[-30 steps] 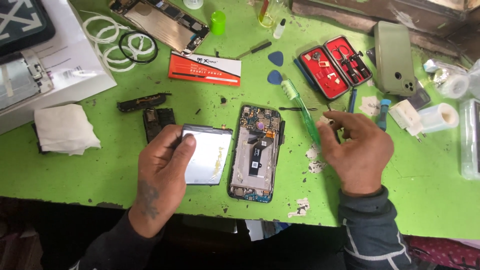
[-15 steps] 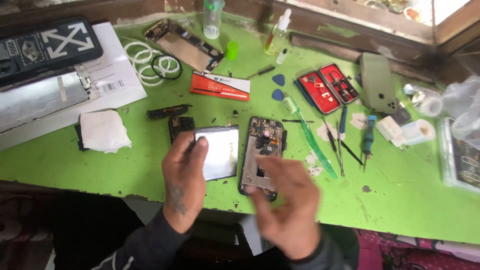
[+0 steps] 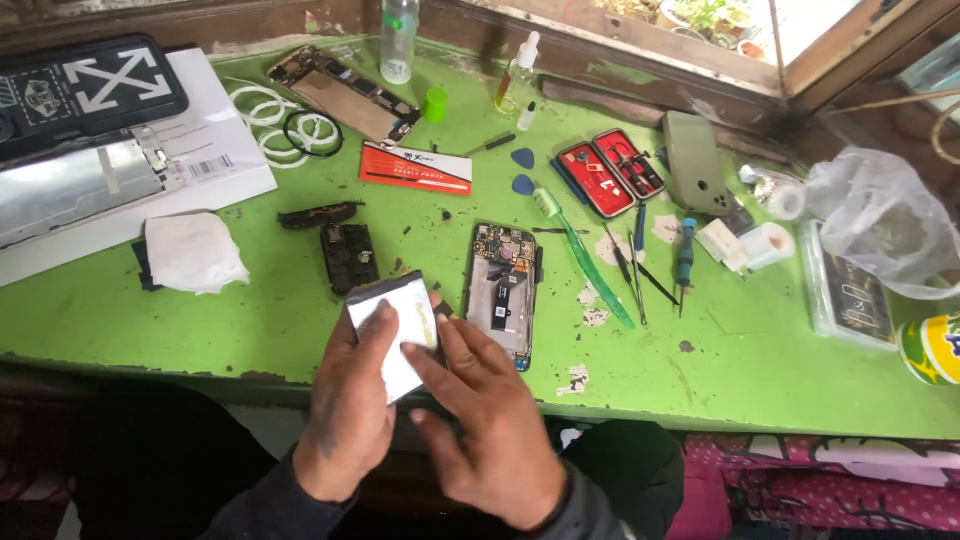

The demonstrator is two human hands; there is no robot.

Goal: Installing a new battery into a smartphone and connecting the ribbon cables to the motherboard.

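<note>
Both hands, the left hand (image 3: 350, 420) and right hand (image 3: 490, 430), clamp on the white phone battery (image 3: 395, 325) just left of the opened phone (image 3: 503, 290) on the green counter (image 3: 250, 310); seating it there seemingly calls for careful alignment.

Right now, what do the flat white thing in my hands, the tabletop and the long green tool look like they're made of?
Flat white piece, held by left hand and right hand: smooth, slightly glossy, likely plastic film or foil wrap; hard to tell.
Tabletop: wood, probably, under matte green paint, chipped at the front edge.
Long green tool: translucent, glossy plastic by its look.
</note>
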